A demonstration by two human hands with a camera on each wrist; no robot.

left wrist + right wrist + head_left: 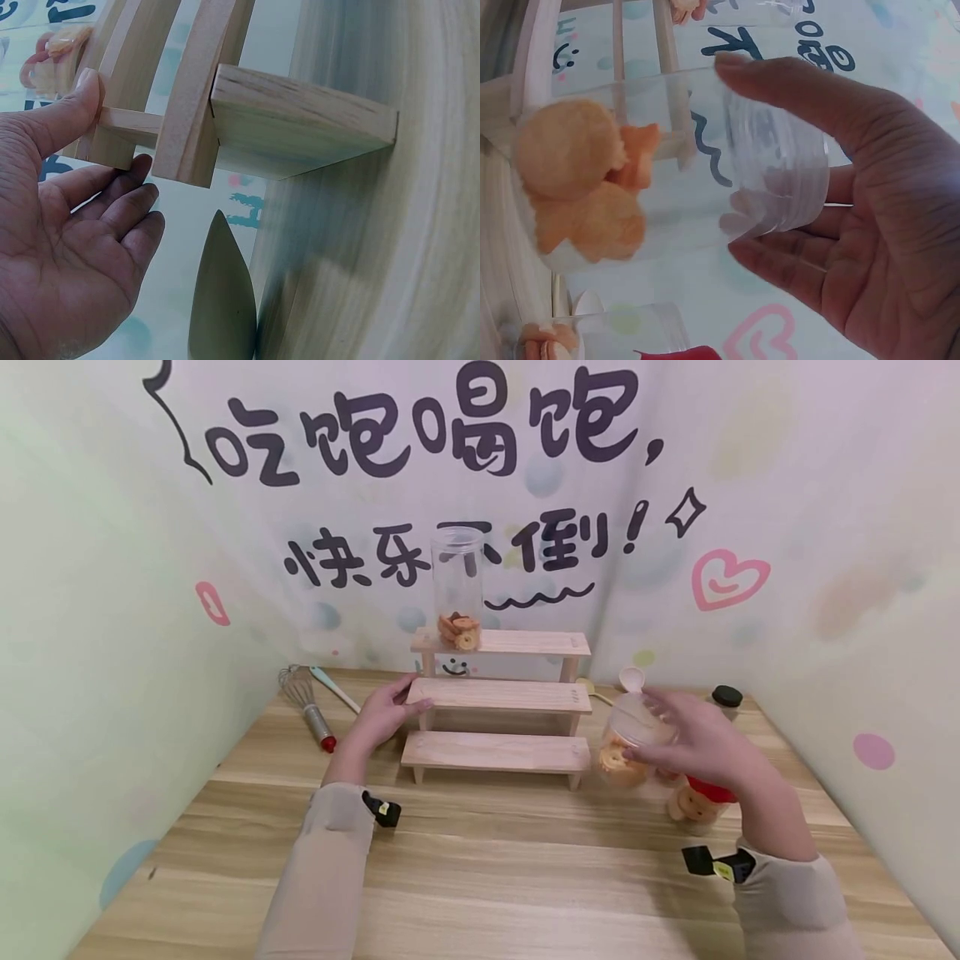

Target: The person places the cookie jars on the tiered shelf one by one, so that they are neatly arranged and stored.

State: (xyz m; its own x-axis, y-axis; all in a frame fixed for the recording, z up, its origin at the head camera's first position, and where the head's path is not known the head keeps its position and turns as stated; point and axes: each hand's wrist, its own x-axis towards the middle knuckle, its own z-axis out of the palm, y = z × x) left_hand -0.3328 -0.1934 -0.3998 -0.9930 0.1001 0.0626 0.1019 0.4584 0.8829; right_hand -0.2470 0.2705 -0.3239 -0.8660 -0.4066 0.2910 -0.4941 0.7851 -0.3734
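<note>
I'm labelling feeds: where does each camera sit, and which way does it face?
Head: on the head, facing forward and down at the wooden stand; left hand, right hand and sleeves show.
Left wrist: on that wrist, facing the stand; left hand shows.
Right wrist: on that wrist, facing the jar; right hand shows.
Head and right wrist share the jar.

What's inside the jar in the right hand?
Tan rounded biscuits and a deeper-orange piece, gathered at the base of the jar. Anything behind those front pieces is covered.
</note>
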